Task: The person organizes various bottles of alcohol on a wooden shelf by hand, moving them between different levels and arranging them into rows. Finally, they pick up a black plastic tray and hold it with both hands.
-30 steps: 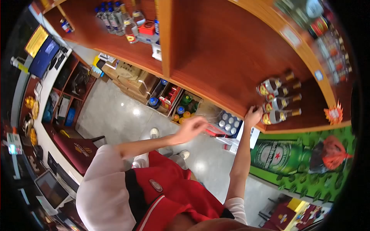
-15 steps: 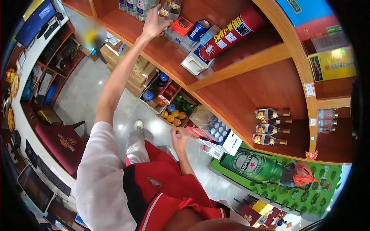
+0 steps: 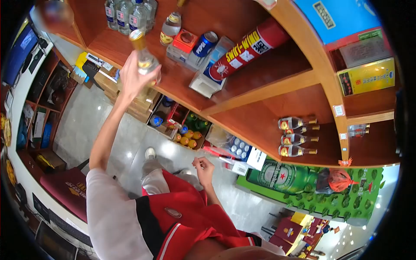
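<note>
My left hand (image 3: 133,77) is wrapped round a clear glass liquor bottle (image 3: 146,63) with a gold cap, held upright at the shelf's front edge. A similar liquor bottle (image 3: 170,29) stands farther back on the wooden shelf (image 3: 173,78). Beside that one are a red box (image 3: 185,40) and a blue Pepsi can (image 3: 205,44). Several clear bottles with blue-and-white labels (image 3: 123,19) stand at the shelf's left. Low in front of my body, my right hand (image 3: 203,170) has its fingers curled in, with nothing visible in them.
A large red cylinder (image 3: 247,50) lies along the shelf. Several more liquor bottles (image 3: 297,138) stand in the compartment to the right. Drink crates (image 3: 187,136) and cartons (image 3: 138,102) sit on the floor below. At left are a counter (image 3: 26,93) and a maroon chair (image 3: 65,184).
My left hand has taken one of the two gold-capped bottles and carried it left, toward the shelf's front edge. The other bottle stays. My right hand remains low, fingers curled.
</note>
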{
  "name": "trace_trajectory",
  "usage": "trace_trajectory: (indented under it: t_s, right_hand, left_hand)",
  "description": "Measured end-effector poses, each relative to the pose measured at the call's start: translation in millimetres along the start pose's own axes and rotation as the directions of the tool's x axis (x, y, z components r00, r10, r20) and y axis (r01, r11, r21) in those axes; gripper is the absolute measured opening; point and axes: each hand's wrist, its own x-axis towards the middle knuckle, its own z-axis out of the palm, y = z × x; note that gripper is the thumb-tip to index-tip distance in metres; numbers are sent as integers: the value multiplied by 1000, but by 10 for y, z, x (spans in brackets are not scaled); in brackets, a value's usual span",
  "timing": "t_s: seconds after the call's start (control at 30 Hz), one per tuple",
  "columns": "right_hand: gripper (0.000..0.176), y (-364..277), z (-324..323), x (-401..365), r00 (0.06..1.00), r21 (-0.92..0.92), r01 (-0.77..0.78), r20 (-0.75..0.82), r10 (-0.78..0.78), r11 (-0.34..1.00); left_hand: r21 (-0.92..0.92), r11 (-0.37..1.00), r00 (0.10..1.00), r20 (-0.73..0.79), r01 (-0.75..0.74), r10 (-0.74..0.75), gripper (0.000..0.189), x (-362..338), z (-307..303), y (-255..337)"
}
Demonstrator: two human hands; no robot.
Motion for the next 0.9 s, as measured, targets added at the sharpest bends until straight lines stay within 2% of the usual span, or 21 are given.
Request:
trace_trajectory:
  t_s: [0.03, 0.1, 0.13, 0.17, 0.2, 0.23, 0.3, 0.33, 0.37, 0.43, 0.47, 0.5, 0.57, 0.6, 0.67, 0.7, 0.77, 0.8, 0.87, 0.9]
  right_hand:
    - [20, 13, -27, -61, 999, 35, -37, 30, 36, 999]
    - [15, -53, -35, -104, 992, 79, -97, 88, 90, 992]
    - [17, -217, -27, -134, 992, 99, -29, 121, 17, 995]
    - [21, -296, -37, -143, 986, 123, 47, 154, -66, 991]
    - [52, -178, -89, -136, 967, 111, 46, 246, -73, 993]
    - [52, -193, -149, -150, 966, 122, 45, 248, -74, 992]
    - [81, -321, -269, -155, 905, 13, 314, 300, -304, 949]
    - [101, -334, -390, -179, 894, -41, 283, 374, -248, 958]
    - [101, -368, -479, -201, 915, -17, 271, 315, -252, 962]
    - [102, -390, -705, -243, 913, -93, 344, 265, -310, 934]
    - [105, -264, -787, -219, 933, -58, 327, 179, -313, 943]
    - [98, -159, -882, -176, 952, -42, 300, 76, -296, 953]
    - [86, -163, -1185, 20, 896, -208, 399, -117, -427, 893]
    - [86, -176, -1347, 109, 893, -193, 388, -163, -419, 901]
    - [78, -173, -1659, 275, 838, -311, 352, -315, -445, 883]
    - [78, -124, -1793, 396, 831, -293, 343, -349, -434, 893]
    - [78, 13, -2042, 605, 740, -298, 361, -485, -466, 884]
    - [78, 70, -2182, 699, 730, -281, 356, -512, -453, 891]
    - [77, 182, -2495, 877, 675, -390, 355, -522, -522, 850]
    - [77, 228, -2626, 943, 663, -381, 353, -543, -516, 854]
  left_hand:
    - [35, 999, 1000, 15, -10, 10, 53, -216, -118, 104]
    - [-41, 997, 991, 123, 63, -57, 56, -671, -305, 382]
    - [8, 1000, 988, 153, 10, -11, 57, -955, -304, 338]
    - [-39, 999, 984, 177, 16, -9, 57, -1159, -320, 494]
    - [-68, 995, 962, 266, 78, -57, 57, -1392, -324, 600]
    - [-86, 986, 947, 304, 140, -107, 57, -1572, -305, 805]
    - [-140, 966, 919, 363, 216, -153, 57, -1839, -162, 1234]
    - [-179, 957, 905, 400, 228, -140, 57, -1957, -58, 1401]
    - [-202, 942, 886, 436, 268, -159, 57, -2084, 64, 1550]
    - [-236, 902, 855, 470, 361, -219, 55, -2248, 344, 1897]
    - [-245, 910, 839, 519, 333, -167, 55, -2265, 495, 2051]
    - [-259, 925, 857, 501, 279, -119, 56, -2258, 653, 2199]
    - [-275, 941, 862, 505, 196, -32, 57, -2236, 986, 2487]
    - [-292, 928, 862, 503, 229, -55, 56, -2209, 1179, 2617]
    - [-374, 891, 879, 474, 257, -55, 56, -2174, 1625, 2815]
    - [-366, 918, 898, 440, 152, 27, 58, -2102, 1781, 3000]
    - [-294, 942, 895, 445, 161, -14, 61, -2085, 2249, 3195]
    - [-287, 948, 886, 463, 140, 10, 63, -2045, 2406, 3374]
    - [-278, 957, 875, 480, 87, 60, 67, -2018, 2732, 3683]
    - [-261, 964, 867, 492, 60, 79, 68, -2043, 2918, 3757]
